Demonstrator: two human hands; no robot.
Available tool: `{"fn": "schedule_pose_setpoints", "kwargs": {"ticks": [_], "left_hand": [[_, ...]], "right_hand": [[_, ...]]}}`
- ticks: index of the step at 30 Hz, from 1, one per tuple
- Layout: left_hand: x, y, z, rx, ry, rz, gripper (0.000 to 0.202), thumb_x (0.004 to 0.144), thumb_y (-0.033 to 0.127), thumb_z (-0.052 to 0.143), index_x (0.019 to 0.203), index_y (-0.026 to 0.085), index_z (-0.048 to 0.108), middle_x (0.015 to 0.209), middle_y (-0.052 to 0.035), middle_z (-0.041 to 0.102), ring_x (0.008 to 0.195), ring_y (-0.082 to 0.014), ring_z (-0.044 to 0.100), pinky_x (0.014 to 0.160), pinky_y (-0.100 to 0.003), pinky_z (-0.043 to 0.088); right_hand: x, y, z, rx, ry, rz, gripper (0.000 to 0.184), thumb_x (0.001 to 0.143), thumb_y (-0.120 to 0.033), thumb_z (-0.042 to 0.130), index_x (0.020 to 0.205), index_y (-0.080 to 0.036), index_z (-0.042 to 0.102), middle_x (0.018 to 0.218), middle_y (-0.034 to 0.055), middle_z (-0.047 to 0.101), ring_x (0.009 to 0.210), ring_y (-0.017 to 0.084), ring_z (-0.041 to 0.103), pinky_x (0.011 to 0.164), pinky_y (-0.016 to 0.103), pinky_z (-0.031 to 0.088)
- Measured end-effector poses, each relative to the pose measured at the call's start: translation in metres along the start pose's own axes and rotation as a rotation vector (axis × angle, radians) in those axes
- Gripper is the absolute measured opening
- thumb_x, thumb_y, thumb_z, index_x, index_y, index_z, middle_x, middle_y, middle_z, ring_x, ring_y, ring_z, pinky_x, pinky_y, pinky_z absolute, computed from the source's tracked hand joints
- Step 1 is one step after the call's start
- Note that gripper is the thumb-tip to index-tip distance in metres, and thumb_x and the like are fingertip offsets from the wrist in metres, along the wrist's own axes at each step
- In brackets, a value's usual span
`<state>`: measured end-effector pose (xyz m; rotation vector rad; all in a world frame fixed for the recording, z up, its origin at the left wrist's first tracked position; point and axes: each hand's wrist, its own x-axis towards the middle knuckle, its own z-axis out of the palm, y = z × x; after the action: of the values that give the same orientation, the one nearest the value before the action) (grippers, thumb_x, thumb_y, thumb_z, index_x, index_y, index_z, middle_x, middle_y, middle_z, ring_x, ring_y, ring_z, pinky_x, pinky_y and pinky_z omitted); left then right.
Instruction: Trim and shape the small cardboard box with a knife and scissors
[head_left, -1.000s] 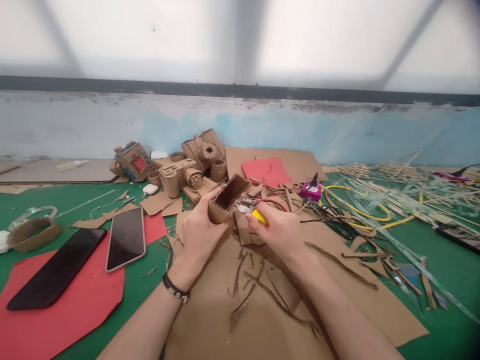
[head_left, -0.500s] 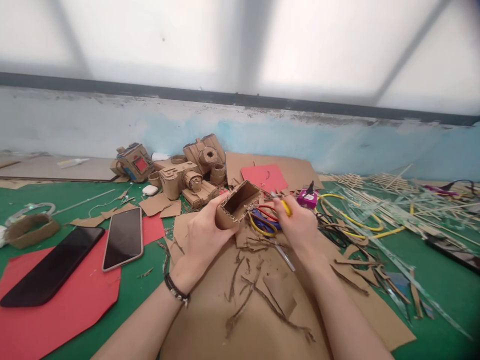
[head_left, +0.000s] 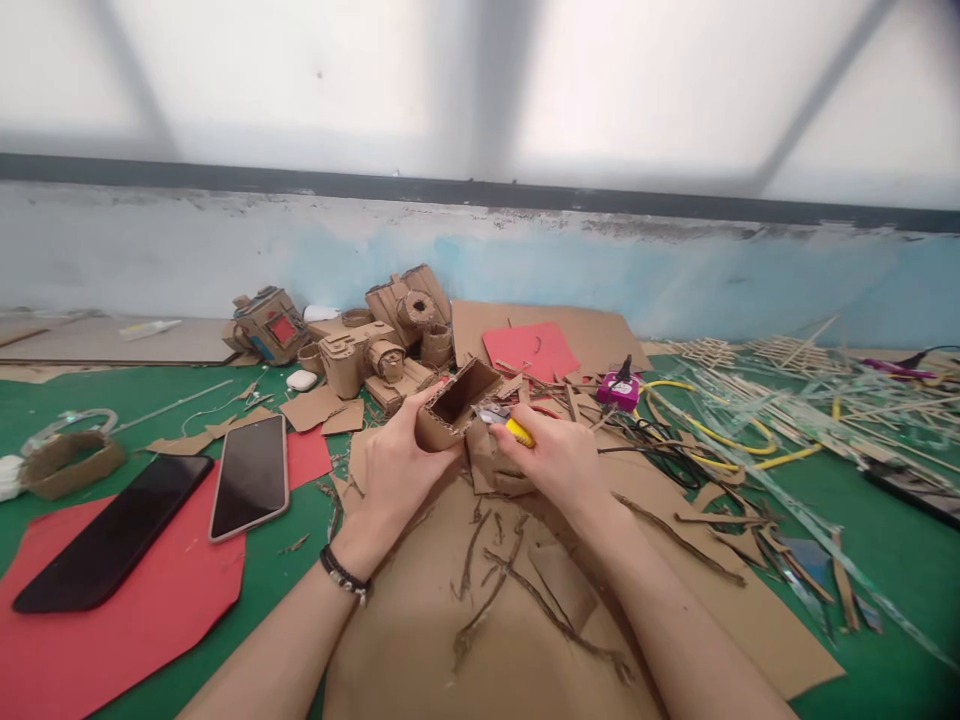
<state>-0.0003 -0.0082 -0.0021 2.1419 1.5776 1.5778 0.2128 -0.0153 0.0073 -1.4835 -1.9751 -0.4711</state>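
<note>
My left hand point(head_left: 394, 470) is wrapped round a small open cardboard box point(head_left: 459, 400), holding it tilted above a large brown cardboard sheet point(head_left: 495, 620). My right hand point(head_left: 551, 455) is closed on a yellow-handled cutter point(head_left: 514, 428), whose metal tip meets the box's right edge. Thin cardboard trimmings point(head_left: 495, 585) lie on the sheet just below both hands.
Two phones point(head_left: 251, 475) point(head_left: 112, 545) lie on red paper point(head_left: 112, 620) at the left. Cardboard camera models point(head_left: 360, 355) stand behind the box. A pink device point(head_left: 621, 388), yellow and black cables point(head_left: 705, 445) and sticks point(head_left: 810, 400) clutter the right of the green mat.
Half a second ago my right hand was further right and higher, over coloured scissor handles. It has come back left, bringing the cutter tip against the box.
</note>
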Motion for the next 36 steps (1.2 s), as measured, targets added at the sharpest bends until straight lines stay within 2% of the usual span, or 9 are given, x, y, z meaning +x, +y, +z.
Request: {"fn": "schedule_pose_setpoints", "kwargs": {"ticks": [8,11,16,19,24,28,30,32,36], "left_hand": [[-0.006,0.003,-0.006,-0.023,0.022,0.135,0.062,0.083,0.028,0.088,0.141,0.032,0.067,0.129,-0.0016,0.085,0.108,-0.0259,0.084,0.094,-0.031,0.066],[-0.005,-0.002,-0.002,-0.015,0.070,0.067,0.060,0.084,0.029,0.088,0.140,0.034,0.067,0.125,-0.0001,0.086,0.104,-0.0252,0.085,0.087,-0.030,0.067],[-0.002,-0.006,-0.001,0.004,0.091,0.022,0.061,0.079,0.025,0.090,0.135,0.032,0.068,0.120,0.0006,0.087,0.100,-0.0261,0.086,0.084,-0.030,0.067],[-0.002,-0.005,-0.001,-0.006,0.070,0.013,0.063,0.078,0.024,0.090,0.136,0.033,0.068,0.121,0.0008,0.086,0.101,-0.0261,0.086,0.084,-0.031,0.067],[-0.004,-0.006,-0.004,0.003,0.052,0.049,0.063,0.081,0.024,0.086,0.140,0.033,0.066,0.132,-0.0013,0.083,0.111,-0.0264,0.084,0.093,-0.032,0.067],[-0.008,-0.009,-0.007,0.019,0.088,0.084,0.062,0.081,0.030,0.086,0.140,0.031,0.066,0.130,-0.0033,0.084,0.106,-0.0260,0.084,0.093,-0.033,0.067],[-0.007,-0.008,-0.007,0.017,0.118,0.073,0.062,0.082,0.031,0.087,0.140,0.030,0.066,0.128,-0.0031,0.085,0.103,-0.0256,0.085,0.091,-0.033,0.068],[-0.004,-0.007,-0.005,-0.002,0.113,0.075,0.062,0.081,0.027,0.087,0.140,0.031,0.066,0.129,-0.0017,0.085,0.106,-0.0250,0.085,0.093,-0.032,0.067],[-0.001,-0.007,-0.003,-0.042,0.063,0.091,0.071,0.080,0.014,0.084,0.146,0.031,0.064,0.142,-0.0023,0.079,0.124,-0.0252,0.080,0.107,-0.034,0.064]], "right_hand": [[0.013,0.063,-0.020,-0.215,0.049,0.595,0.051,0.108,-0.063,0.052,0.085,-0.023,0.074,0.055,-0.0012,0.052,0.050,0.015,0.034,0.060,0.030,0.018],[0.005,0.054,-0.020,-0.119,0.104,0.512,0.054,0.109,-0.063,0.045,0.087,-0.023,0.073,0.057,-0.0004,0.055,0.052,0.016,0.039,0.059,0.028,0.020],[-0.003,0.007,-0.008,0.053,0.128,0.099,0.069,0.110,-0.074,0.033,0.078,-0.023,0.068,0.065,0.0033,0.068,0.057,0.015,0.055,0.060,0.027,0.028],[-0.003,-0.008,-0.003,0.040,0.140,-0.018,0.070,0.112,-0.071,0.032,0.075,-0.022,0.067,0.062,0.0029,0.068,0.058,0.015,0.057,0.058,0.028,0.026],[0.002,0.000,-0.002,-0.025,0.066,0.038,0.068,0.110,-0.072,0.036,0.077,-0.022,0.069,0.063,0.0035,0.067,0.059,0.015,0.057,0.058,0.029,0.021],[0.012,0.036,-0.012,-0.189,-0.066,0.458,0.057,0.104,-0.072,0.050,0.084,-0.024,0.074,0.057,0.0024,0.059,0.051,0.016,0.040,0.058,0.030,0.018],[0.014,0.049,-0.017,-0.224,-0.001,0.615,0.054,0.105,-0.069,0.050,0.088,-0.024,0.074,0.056,0.0017,0.056,0.051,0.017,0.038,0.058,0.029,0.019],[0.011,0.047,-0.018,-0.148,0.064,0.561,0.057,0.108,-0.069,0.042,0.088,-0.024,0.073,0.056,0.0014,0.055,0.052,0.018,0.041,0.058,0.028,0.021],[0.001,0.017,-0.013,0.091,0.078,0.174,0.071,0.108,-0.077,0.032,0.078,-0.024,0.066,0.062,0.0028,0.065,0.055,0.016,0.053,0.059,0.027,0.027]]}}
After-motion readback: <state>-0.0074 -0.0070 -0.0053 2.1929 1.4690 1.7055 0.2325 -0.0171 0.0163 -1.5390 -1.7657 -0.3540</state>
